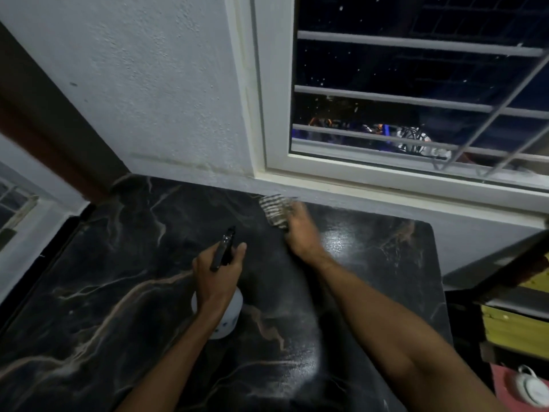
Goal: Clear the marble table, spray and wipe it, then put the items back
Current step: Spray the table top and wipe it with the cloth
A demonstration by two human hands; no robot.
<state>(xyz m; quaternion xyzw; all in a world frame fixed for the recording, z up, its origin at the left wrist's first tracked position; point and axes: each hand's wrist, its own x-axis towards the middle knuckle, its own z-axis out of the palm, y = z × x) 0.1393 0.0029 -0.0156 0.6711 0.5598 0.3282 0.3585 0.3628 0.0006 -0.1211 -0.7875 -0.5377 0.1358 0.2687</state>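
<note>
The black marble table (118, 292) with pale veins fills the lower view. My left hand (215, 279) grips a spray bottle (230, 319) by its neck; the white body hangs below my fist and the black nozzle points toward the far wall. My right hand (301, 233) presses a striped cloth (274, 208) flat on the table near its far edge, under the window. The hand and cloth are blurred. A wet sheen shows on the marble to the right of that hand.
A white wall and a barred window (416, 93) stand behind the table. Right of the table is a yellow and dark stack of things (517, 328), with a white object (527, 385) on a pink surface below it.
</note>
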